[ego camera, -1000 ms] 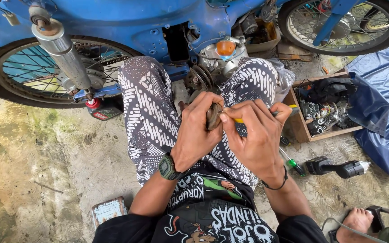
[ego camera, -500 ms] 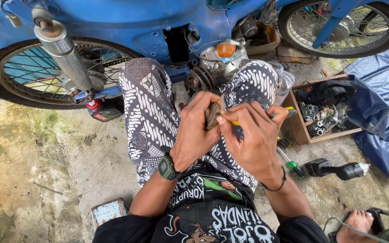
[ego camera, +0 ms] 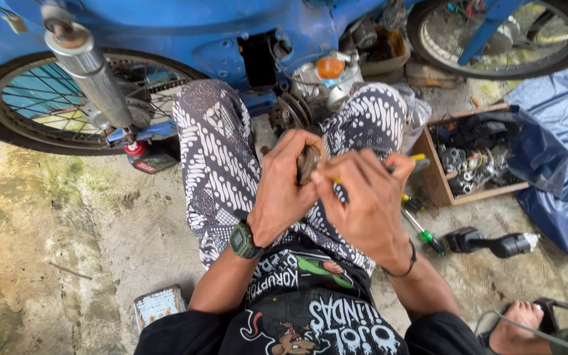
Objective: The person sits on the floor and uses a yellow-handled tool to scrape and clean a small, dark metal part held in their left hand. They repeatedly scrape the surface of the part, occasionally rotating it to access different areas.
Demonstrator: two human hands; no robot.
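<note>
I sit on the ground with my knees up in patterned black-and-white trousers. My left hand (ego camera: 287, 190), with a green wristwatch, is closed around a small round brownish metal part (ego camera: 308, 162) held between my knees. My right hand (ego camera: 366, 200) grips a thin yellow-handled tool (ego camera: 418, 158) and presses its tip against the part. Both hands touch each other over my lap. Most of the part is hidden by my fingers.
A blue motorcycle (ego camera: 185, 26) stands in front, with its rear wheel (ego camera: 54, 105), chrome exhaust (ego camera: 90, 69) and exposed engine (ego camera: 323, 79). A wooden box of parts (ego camera: 471, 161), a blue tarp (ego camera: 560, 164), a green-handled screwdriver (ego camera: 425, 231), a black power tool (ego camera: 491, 243) and a small tin (ego camera: 159, 306) lie around. Another person's foot (ego camera: 517, 325) is at the lower right.
My hands stay together on the part with only slight shifts of the fingers; the view has barely moved.
</note>
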